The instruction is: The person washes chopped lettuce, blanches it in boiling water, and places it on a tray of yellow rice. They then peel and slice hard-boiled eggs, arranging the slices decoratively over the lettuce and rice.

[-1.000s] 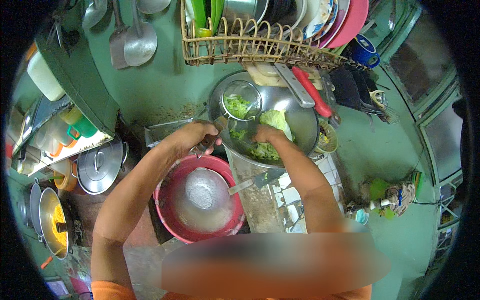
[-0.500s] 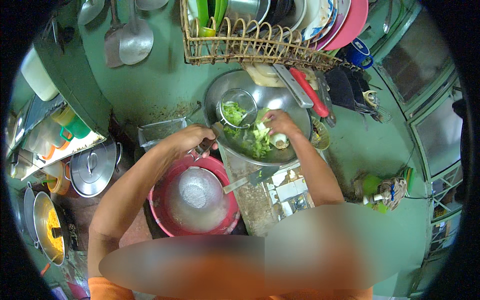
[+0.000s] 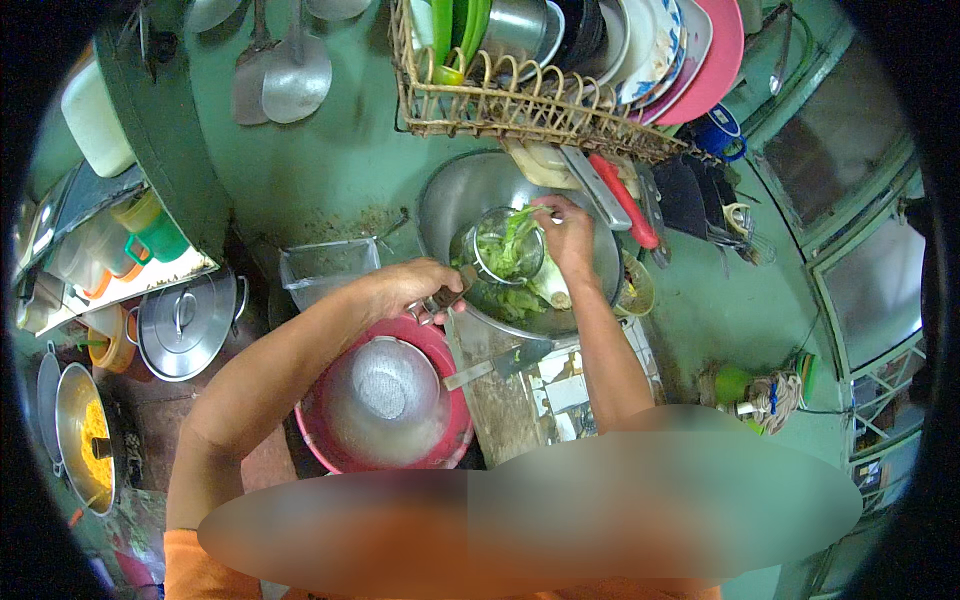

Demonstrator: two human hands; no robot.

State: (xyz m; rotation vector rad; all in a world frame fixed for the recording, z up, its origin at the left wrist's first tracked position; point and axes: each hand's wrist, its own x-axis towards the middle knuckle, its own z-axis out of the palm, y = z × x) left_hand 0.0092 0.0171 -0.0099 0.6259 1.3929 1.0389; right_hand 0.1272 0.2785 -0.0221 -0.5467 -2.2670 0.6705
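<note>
My left hand (image 3: 425,286) is closed round the handle of a wire-mesh strainer (image 3: 480,262). The strainer's round basket is over a wide steel bowl (image 3: 440,200) and has chopped green leaves (image 3: 500,255) in it. At the basket's right rim, my right hand (image 3: 568,238) pinches some of the leafy greens (image 3: 524,222). More cut greens (image 3: 510,302) lie in the bottom of the bowl. A pale, whitish vegetable stub (image 3: 553,287) rests there too, below my right wrist.
Below the bowl, a pink basin (image 3: 310,425) holds cloudy water and a metal bowl (image 3: 383,385). A knife (image 3: 522,356) lies on the worn counter (image 3: 505,420). A dish rack (image 3: 470,120) and large knives (image 3: 625,205) are behind. A lidded pot (image 3: 190,335) stands left.
My left hand has shifted right with the strainer. My right hand has come up from the bowl's bottom to the strainer's rim with greens in its fingers, and the basket looks fuller.
</note>
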